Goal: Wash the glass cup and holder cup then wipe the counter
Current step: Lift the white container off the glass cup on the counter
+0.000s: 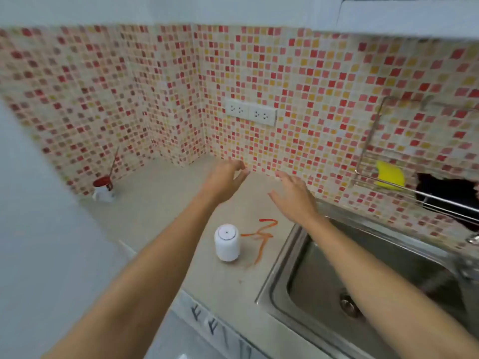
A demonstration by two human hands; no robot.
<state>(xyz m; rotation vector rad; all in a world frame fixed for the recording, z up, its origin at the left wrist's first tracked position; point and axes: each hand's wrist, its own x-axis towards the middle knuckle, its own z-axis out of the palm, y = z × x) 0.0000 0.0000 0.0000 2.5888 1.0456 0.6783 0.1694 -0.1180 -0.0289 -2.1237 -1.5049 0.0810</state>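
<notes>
Fingers spread and holding nothing, a person's left hand and right hand hover side by side above the far part of a pale kitchen counter, close to the red-and-yellow mosaic tile wall; the left fingertips curl loosely, the right lie nearly straight. Nearer the camera, between the two forearms, a white holder cup stands mouth-down beside an orange-red sauce smear that runs toward the steel sink at right. Far left, against the wall, a glass cup soiled with red, something thin like a straw or stick rising from it, waits well apart from both hands. A yellow sponge sits in a wire rack on the wall above the sink. The risks appear plain: a forearm dragged low could spread the smear or knock the holder cup over the counter edge, and wet glass carried the full length of the counter could slip. A double power socket on the wall just above the hands could be splashed during wiping. No brand, label or legible writing shows; dark marks on the cabinet front below cannot be read.
</notes>
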